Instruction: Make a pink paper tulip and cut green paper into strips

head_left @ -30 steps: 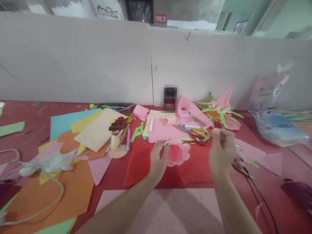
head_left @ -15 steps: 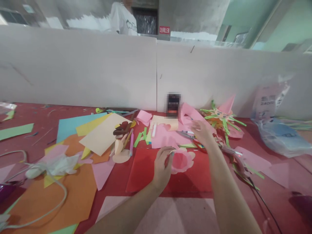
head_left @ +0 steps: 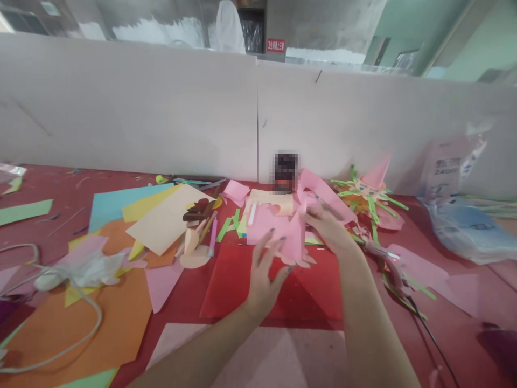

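My right hand (head_left: 328,229) pinches the upper right edge of a sheet of pink paper (head_left: 294,240), which stands partly raised from the pile. My left hand (head_left: 264,269) is open, fingers spread, at the sheet's lower left; whether its fingertips touch the paper I cannot tell. A pale pink scalloped paper flower (head_left: 309,261) lies on the red board (head_left: 238,285), mostly covered by the sheet. Just behind the sheet, a cream sheet (head_left: 264,198) with a cut-out edge lies flat.
A glue gun (head_left: 393,264) with a black cord lies at right, near a paper figure with a pink cone hat (head_left: 374,183). A clear plastic bag (head_left: 456,215) stands behind. Coloured paper sheets (head_left: 161,221), brown paper pieces (head_left: 201,210) and a white cable (head_left: 99,318) lie at left.
My left hand has let go of the scalloped flower and opened. My right hand has moved slightly left, taken hold of the pink paper and lifted it over the flower.
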Motion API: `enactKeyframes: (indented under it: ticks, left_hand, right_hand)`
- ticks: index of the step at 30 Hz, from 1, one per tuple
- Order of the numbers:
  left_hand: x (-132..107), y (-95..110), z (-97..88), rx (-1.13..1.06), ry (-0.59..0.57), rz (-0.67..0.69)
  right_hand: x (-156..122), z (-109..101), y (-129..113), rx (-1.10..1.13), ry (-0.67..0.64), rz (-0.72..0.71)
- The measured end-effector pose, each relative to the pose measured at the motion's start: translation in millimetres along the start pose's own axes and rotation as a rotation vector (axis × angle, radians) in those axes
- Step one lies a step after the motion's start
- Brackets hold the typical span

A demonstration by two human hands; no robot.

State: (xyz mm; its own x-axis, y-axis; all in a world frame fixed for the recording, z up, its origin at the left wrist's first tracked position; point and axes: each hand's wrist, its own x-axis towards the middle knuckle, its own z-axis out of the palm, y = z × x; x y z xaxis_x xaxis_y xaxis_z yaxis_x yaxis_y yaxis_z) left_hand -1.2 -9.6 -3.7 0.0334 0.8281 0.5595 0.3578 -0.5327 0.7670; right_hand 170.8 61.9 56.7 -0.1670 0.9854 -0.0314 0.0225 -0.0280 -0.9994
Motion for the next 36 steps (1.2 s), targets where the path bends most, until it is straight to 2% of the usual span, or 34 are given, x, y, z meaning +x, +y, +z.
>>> enactKeyframes:
  ticks: [3,5,7,10,14,17,22,26,29,32,34,36]
  left_hand:
    - [6.3,-7.9,4.1,-0.282,0.169,-0.291]
    - [11.7,-15.4,7.7,-0.550,0.117,-0.509]
    - [16.4,-21.4,10.2,-0.799,0.039,-0.692]
    - [19.9,-24.6,10.7,-0.965,-0.040,-0.781]
    - [18.7,-24.3,9.0,-0.967,0.066,-0.815]
    - [17.4,-25.1,9.1,-0.966,0.105,-0.808]
    - [17.7,-25.8,10.3,-0.939,0.052,-0.833]
    - [17.9,-24.5,9.9,-0.941,-0.027,-0.812]
    - [17.8,-21.6,9.0,-0.909,-0.090,-0.799]
    - [17.2,-19.1,8.4,-0.818,-0.139,-0.771]
    - [16.7,-19.1,8.4,-0.753,-0.170,-0.727]
    - [16.4,-20.1,8.8,-0.689,-0.186,-0.689]
  right_hand:
    - [-3.0,-0.1,-13.7,0.028,0.148,-0.181]
    - [-4.6,2.2,-20.4,-0.005,0.201,-0.270]
    - [-5.7,6.3,-23.2,-0.038,0.189,-0.308]
    - [-7.2,14.2,-21.5,-0.112,0.078,-0.291]
    - [-11.2,20.1,-20.2,-0.197,-0.131,-0.246]
    - [-14.5,15.1,-23.7,-0.187,-0.184,-0.238]
    - [-14.6,-7.3,-21.3,-0.090,-0.014,-0.216]
    - [-10.5,-21.0,-8.4,-0.017,0.032,-0.063]
    - [-9.5,-22.6,-1.7,-0.145,-0.043,0.022]
    - [-9.7,-19.8,2.1,-0.316,-0.215,0.105]
    - [-9.2,-17.9,4.2,-0.365,-0.286,0.113]
    - [-8.5,-17.2,5.9,-0.381,-0.302,0.100]
